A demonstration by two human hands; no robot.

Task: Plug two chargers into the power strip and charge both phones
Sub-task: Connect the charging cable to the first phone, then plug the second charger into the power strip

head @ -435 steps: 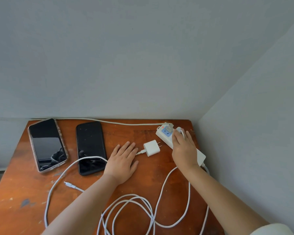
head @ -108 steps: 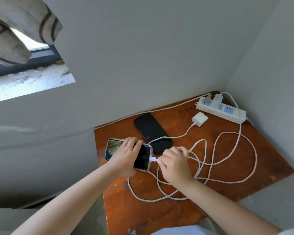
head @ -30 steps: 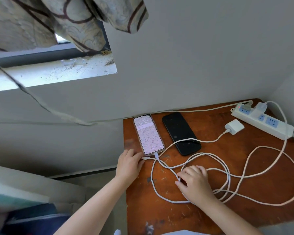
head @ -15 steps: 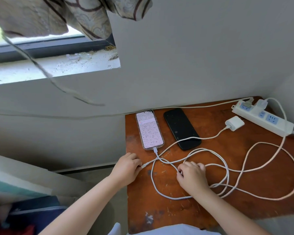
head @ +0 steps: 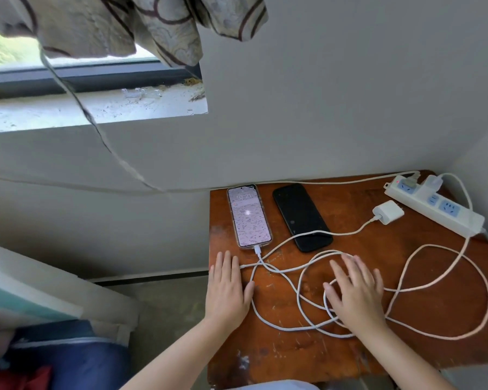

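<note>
A lit phone (head: 248,216) in a clear case lies at the table's back left with a white cable plugged into its bottom end. Beside it lies a dark phone (head: 302,216) with a second cable crossing its lower end. That cable runs to a loose white charger (head: 388,212) lying beside the white power strip (head: 434,205). Another charger (head: 433,182) sits plugged into the strip. My left hand (head: 227,288) rests flat at the table's left edge, over the second cable's free end. My right hand (head: 355,291) lies flat with spread fingers on the tangled cable loops (head: 406,291).
The wooden table (head: 350,353) stands in a corner, walls behind and to the right. A window sill (head: 96,108) and a hanging curtain (head: 141,21) are up left. Blue and red cloth (head: 68,358) lies on the floor at lower left.
Both hands have flattened out on the table; half a second ago the fingers were curled on the cables. The lit phone lies plugged in and untouched. The view has shifted slightly.
</note>
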